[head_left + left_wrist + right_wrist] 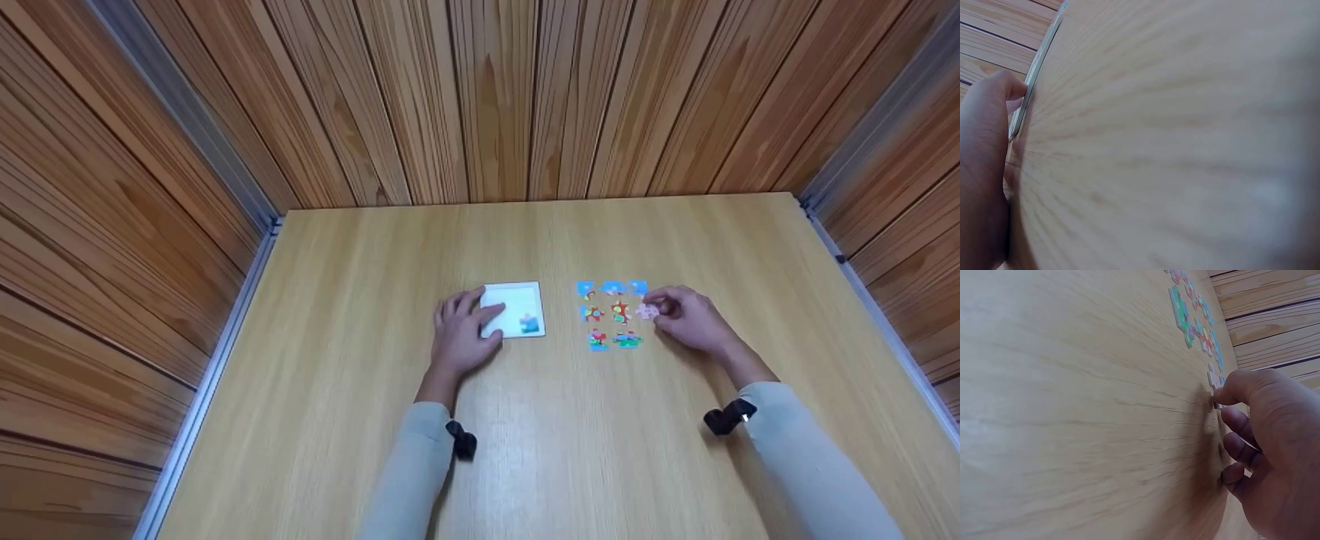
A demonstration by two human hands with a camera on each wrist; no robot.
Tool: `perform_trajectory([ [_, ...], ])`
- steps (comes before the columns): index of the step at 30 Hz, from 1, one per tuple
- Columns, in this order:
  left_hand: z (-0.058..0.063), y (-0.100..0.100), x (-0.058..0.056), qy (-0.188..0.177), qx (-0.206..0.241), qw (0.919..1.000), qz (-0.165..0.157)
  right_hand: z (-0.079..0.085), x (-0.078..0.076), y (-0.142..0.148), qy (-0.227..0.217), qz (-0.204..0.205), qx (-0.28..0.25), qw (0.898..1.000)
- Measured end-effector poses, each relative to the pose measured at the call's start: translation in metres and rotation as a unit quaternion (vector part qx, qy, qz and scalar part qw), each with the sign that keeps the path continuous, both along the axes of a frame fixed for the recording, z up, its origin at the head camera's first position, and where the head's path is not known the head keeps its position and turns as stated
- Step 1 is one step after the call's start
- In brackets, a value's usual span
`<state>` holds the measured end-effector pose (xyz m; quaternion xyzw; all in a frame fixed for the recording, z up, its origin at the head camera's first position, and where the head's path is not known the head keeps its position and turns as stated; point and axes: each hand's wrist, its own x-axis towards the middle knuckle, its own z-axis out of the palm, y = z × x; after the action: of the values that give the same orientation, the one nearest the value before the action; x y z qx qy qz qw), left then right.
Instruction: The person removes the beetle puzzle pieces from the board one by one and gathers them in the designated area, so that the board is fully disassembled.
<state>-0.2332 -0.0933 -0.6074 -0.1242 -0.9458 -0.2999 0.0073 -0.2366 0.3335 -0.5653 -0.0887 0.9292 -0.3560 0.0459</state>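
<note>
A square white puzzle tray [511, 291] lies on the table, with one blue, green and pink puzzle piece [530, 325] in its lower right corner. My left hand [461, 337] rests on the tray's left side, fingers spread and thumb at the near edge. In the left wrist view the thumb [1013, 87] touches the tray's edge [1036, 70]. To the right, my right hand [690, 319] pinches a pink puzzle piece [648, 310] between thumb and index finger, low at the tabletop. The right wrist view shows the pink piece partly hidden by the thumb [1235, 387].
Several colourful puzzle pieces [620, 312] lie spaced in rows between the tray and my right hand. They sit on a light wooden table [540, 420]. Wood-panelled walls [495, 105] stand behind and at both sides, with metal rails along the table's sides.
</note>
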Motion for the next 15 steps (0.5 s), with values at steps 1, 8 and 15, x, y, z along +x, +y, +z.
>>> perform_trajectory([
  [1,0.0,0.0,0.0,-0.002,-0.001,1.0,0.0,0.001,0.0,0.0,0.0,0.0,-0.001,1.0],
  [8,0.003,0.0,0.001,0.002,0.002,1.0,-0.003,0.008,0.0,-0.001,-0.01,0.002,-0.004,1.0],
  [15,0.002,0.0,0.001,0.005,0.012,0.9999,-0.002,0.014,-0.003,-0.011,0.001,0.024,-0.004,1.0],
])
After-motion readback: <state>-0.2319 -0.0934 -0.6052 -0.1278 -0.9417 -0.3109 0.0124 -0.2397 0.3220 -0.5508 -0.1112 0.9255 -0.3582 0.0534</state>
